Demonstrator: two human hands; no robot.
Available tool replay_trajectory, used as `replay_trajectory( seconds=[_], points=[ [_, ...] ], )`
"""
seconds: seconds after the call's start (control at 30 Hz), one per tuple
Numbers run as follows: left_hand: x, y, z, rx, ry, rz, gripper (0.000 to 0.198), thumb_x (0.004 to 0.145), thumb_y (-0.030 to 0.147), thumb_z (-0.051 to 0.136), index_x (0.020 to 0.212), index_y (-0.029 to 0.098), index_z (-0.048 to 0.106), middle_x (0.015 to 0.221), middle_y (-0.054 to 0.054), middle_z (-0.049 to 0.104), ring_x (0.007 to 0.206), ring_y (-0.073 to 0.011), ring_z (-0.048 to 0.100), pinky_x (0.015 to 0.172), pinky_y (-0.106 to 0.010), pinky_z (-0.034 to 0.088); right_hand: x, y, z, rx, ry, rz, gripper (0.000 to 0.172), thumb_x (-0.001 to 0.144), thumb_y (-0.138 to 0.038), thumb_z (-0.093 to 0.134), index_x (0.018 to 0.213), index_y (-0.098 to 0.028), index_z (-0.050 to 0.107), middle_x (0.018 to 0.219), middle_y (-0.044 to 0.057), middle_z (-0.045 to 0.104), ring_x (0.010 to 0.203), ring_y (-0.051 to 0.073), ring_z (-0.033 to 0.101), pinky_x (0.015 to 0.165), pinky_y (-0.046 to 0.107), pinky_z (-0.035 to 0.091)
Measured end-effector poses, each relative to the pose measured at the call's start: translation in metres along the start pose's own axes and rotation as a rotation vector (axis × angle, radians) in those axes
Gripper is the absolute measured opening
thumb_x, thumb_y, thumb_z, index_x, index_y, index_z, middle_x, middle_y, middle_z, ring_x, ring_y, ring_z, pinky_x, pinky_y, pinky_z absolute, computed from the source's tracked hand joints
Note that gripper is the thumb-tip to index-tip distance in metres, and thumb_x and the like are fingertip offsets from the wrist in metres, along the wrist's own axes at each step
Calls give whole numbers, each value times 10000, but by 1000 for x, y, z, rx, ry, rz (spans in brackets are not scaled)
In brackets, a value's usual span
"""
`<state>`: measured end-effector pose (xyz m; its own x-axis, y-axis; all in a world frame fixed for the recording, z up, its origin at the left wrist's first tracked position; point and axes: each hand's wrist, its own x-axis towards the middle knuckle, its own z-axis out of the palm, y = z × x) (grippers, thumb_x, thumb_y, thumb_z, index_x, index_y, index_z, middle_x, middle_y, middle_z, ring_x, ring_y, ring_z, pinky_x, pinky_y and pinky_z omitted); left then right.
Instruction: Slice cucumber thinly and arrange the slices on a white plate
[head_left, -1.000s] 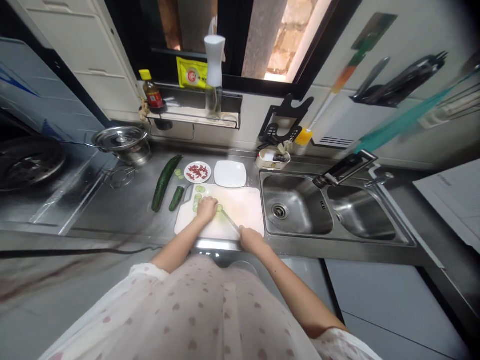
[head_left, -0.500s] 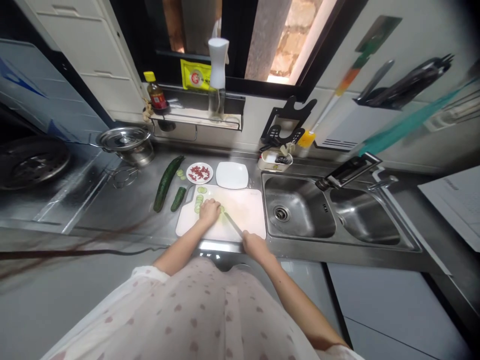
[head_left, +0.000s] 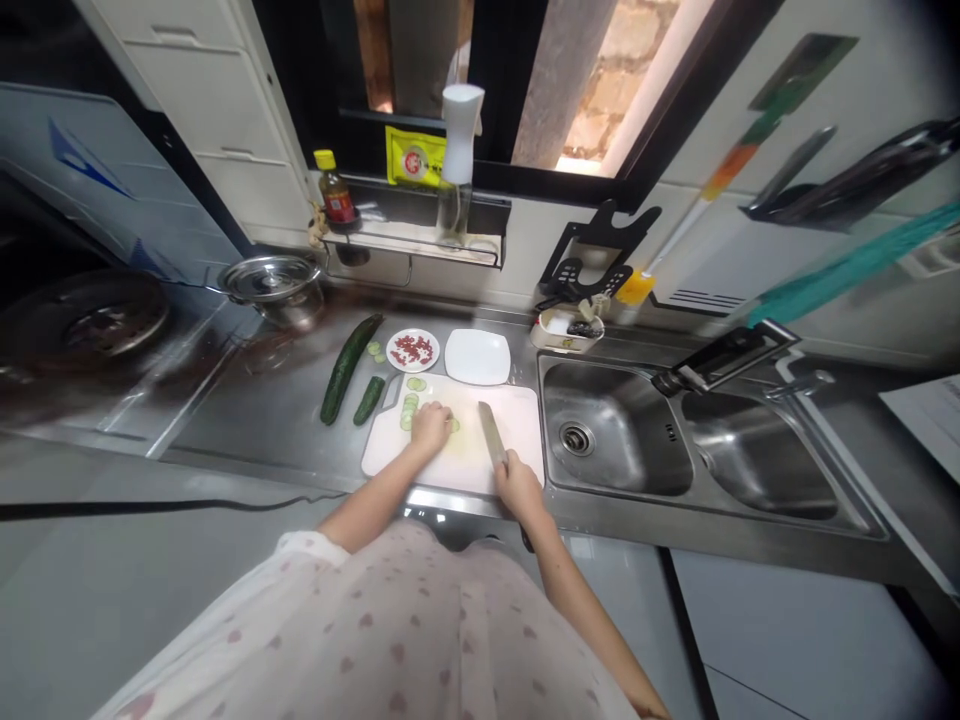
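- While the head view looks down over the tabletop, two hands meet on a white cutting board at the near edge, left of the sink.
- The right hand is closed round the handle of a knife; its blade slants far and left, apart from the left hand. Whether the edge touches the board cannot be told.
- The left hand is curled, fingertips down, by some cut cucumber that shows just right of them. I cannot tell whether it pinches a piece or only presses.
- A nick seems the main risk: should the blade swing left while those fingertips lie untucked, it could catch them. A loose hold might let a round piece roll or skid, giving uneven cuts.
- The slices look thin and pale, with greener rims, overlapping in a loose row left of that hand; more lie far of them on the board.
- Farther left, a long cucumber, dark and rough-skinned, lies beside a short piece. Beyond the board sits a round plate of chopped red bits.
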<state>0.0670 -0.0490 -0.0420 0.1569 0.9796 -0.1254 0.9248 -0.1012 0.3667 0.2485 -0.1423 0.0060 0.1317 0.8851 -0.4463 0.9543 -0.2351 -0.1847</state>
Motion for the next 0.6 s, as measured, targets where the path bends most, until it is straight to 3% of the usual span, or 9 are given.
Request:
replay_trajectory(
  seconds=[0.27,0.4,0.6],
  points=[
    [4,-3,1,-230,-48,-165,108,801,241,586,859,212,672,884,-28,691,839,-173,610,712,-260,422,3,2,-1,5,-15,-14,247,968,-261,315,1112,-186,500,941,85,665,852,179,609,619,242,305],
    [-9,-20,-2,-366,-37,-267,136,771,302,640,866,211,672,862,-9,695,785,-145,622,656,-231,418,5,2,-3,9,-18,-17,238,969,-267,329,1103,-181,506,941,88,665,851,176,611,619,240,300],
    [-29,-53,-11,-366,30,-349,140,779,324,615,857,220,665,842,1,696,768,-143,621,656,-228,406,8,2,-4,8,-19,-22,259,961,-261,313,1100,-178,516,945,88,672,856,185,613,609,247,297]
  ],
)
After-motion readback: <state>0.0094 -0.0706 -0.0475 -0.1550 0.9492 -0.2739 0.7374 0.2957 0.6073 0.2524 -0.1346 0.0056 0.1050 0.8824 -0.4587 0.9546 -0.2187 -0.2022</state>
